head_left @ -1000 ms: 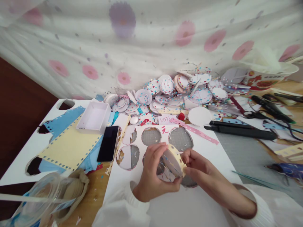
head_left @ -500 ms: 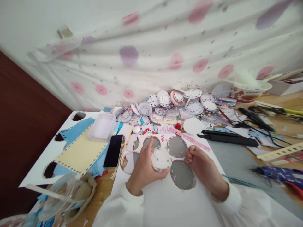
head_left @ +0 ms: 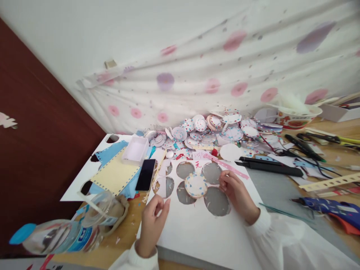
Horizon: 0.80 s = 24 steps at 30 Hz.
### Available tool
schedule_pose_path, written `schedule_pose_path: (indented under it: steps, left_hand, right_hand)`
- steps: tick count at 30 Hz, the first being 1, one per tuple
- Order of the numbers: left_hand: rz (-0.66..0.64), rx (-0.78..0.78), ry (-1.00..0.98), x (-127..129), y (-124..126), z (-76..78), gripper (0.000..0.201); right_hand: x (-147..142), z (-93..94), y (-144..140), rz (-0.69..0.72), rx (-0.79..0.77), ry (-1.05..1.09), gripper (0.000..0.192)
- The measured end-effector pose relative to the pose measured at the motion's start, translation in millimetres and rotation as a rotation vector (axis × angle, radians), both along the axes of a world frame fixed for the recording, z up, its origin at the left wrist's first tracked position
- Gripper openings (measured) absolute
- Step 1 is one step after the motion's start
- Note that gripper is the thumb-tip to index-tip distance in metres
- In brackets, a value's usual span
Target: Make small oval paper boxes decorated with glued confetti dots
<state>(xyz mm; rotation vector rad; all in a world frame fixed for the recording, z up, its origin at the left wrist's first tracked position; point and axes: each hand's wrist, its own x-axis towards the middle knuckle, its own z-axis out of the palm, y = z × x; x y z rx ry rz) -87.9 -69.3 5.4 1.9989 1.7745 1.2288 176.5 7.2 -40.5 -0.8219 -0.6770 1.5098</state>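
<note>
A round paper disc (head_left: 196,185) with coloured dots and a tan rim lies on the white sheet (head_left: 208,236), over its cut-out round holes. My left hand (head_left: 153,221) hovers above the sheet's left edge, down and left of the disc, fingers loosely curled and holding nothing. My right hand (head_left: 234,191) rests on the sheet just right of the disc, fingers curled in, nothing visible in it. Neither hand touches the disc.
A heap of dotted paper discs (head_left: 213,127) lies at the back by the flowered curtain. A black phone (head_left: 145,180), a small white box (head_left: 135,150) and yellow paper (head_left: 115,174) are at left, a plastic bottle (head_left: 56,236) at front left. A black tool (head_left: 270,167), cables and a blue glue gun (head_left: 329,206) are at right.
My left hand let go of the disc, which now lies on the sheet, and drew back toward me. My right hand stayed beside it. The view tilted up and left.
</note>
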Motion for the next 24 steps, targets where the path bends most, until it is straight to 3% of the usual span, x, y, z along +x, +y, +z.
schedule_pose_path:
  steps: [5, 11, 18, 24]
  left_hand:
    - [0.125, -0.091, -0.203, -12, -47, -11.3, 0.044]
    - [0.214, -0.16, -0.364, -8, -65, -17.6, 0.045]
    - [0.038, -0.141, -0.204, 5, -45, -8.5, 0.039]
    - [-0.143, -0.075, -0.059, 24, -6, 3.4, 0.009]
  right_hand:
    - [-1, -8.0, -2, 0.018, 0.05, -0.133, 0.022]
    - [-1, -18.9, 0, 0.025, 0.14, -0.257, 0.029]
    - [0, -21.2, -1, -0.002, 0.198, -0.332, 0.03]
    - [-3, -12.1, -6, 0.002, 0.168, -0.428, 0.026]
